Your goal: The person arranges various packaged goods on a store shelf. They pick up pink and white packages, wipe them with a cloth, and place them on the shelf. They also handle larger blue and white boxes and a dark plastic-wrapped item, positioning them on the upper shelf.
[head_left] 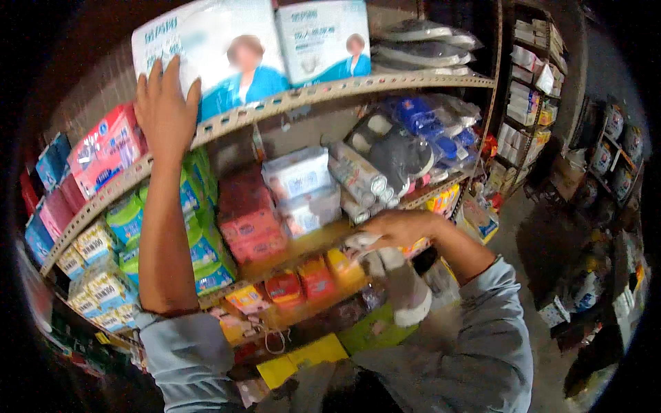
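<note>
My left hand [165, 113] lies with fingers spread against the lower left of a large white-and-teal package [206, 48] on the top shelf. A smaller package of the same design [323, 45] stands just right of it. Lower down, at the edge of the middle shelf, my right hand [396, 230] is closed with its fingers curled down. From it hangs a soft grey-and-white thing [406, 289], like a cloth; blur hides its exact kind. Behind that hand are rolled clear-wrapped packs [358, 175] and white packs of wipes [303, 182].
Pink packs [251, 224] and green packs [206, 248] fill the middle shelf's left. Bagged dark slippers [389, 144] lie at its right. Flat wrapped items [427, 48] are stacked above. A metal upright [490, 103] ends the rack. Another stocked shelf [527, 103] stands across the aisle.
</note>
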Demonstrator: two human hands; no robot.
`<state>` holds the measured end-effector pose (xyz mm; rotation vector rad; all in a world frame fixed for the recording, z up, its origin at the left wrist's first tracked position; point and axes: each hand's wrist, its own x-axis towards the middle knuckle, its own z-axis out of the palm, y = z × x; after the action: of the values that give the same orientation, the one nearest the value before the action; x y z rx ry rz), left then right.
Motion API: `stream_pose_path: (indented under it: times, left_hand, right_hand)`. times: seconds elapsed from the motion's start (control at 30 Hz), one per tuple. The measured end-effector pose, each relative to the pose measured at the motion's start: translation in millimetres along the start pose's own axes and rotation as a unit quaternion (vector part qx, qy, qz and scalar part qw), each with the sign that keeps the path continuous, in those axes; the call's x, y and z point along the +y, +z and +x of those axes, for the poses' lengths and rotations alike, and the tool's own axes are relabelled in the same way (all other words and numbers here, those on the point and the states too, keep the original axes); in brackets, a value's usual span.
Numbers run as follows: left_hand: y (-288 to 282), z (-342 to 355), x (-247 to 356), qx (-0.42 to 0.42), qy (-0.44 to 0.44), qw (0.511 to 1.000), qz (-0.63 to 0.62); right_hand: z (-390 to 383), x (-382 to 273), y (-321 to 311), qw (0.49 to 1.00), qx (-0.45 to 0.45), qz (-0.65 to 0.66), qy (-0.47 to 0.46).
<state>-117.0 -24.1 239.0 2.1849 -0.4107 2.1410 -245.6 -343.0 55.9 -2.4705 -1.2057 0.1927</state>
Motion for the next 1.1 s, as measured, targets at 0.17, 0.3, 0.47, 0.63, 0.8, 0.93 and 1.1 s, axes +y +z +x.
stream_pose_path:
  times: [0.17,0.3,0.47,0.63,0.8,0.93,1.1]
  left_hand:
    - [5.4,-3.7,-5.9,0.030,0.009,0.999,0.035]
    - [4.7,-2.4,0.7,0.048,0.028,0.998,0.023]
    - [9.6,-1.5,-2.3,0.025,0.037,0.997,0.055]
    - [12.1,4.5,-10.0,0.012,0.050,0.996,0.068]
    - [14.2,3.1,-4.9,0.010,0.063,0.998,0.015]
    - [3.8,4.0,-11.1,-0.006,0.053,0.998,0.025]
    - [5.9,8.2,-4.3,-0.010,0.059,0.998,-0.009]
  right_hand:
    - [-24.1,-2.4,-16.9,0.995,0.010,-0.097,0.019]
    - [-22.9,17.4,-54.8,0.931,0.075,-0.256,0.250]
    - [22.6,66.3,-94.2,0.856,0.374,0.168,0.314]
    - [83.7,109.9,-84.5,0.584,0.564,0.570,0.127]
    - [55.5,109.3,-56.7,0.919,0.261,0.264,0.134]
    - [-24.8,51.5,-146.3,0.903,0.419,-0.090,-0.006]
    - [-116.9,91.7,-301.3,0.754,0.543,-0.357,0.092]
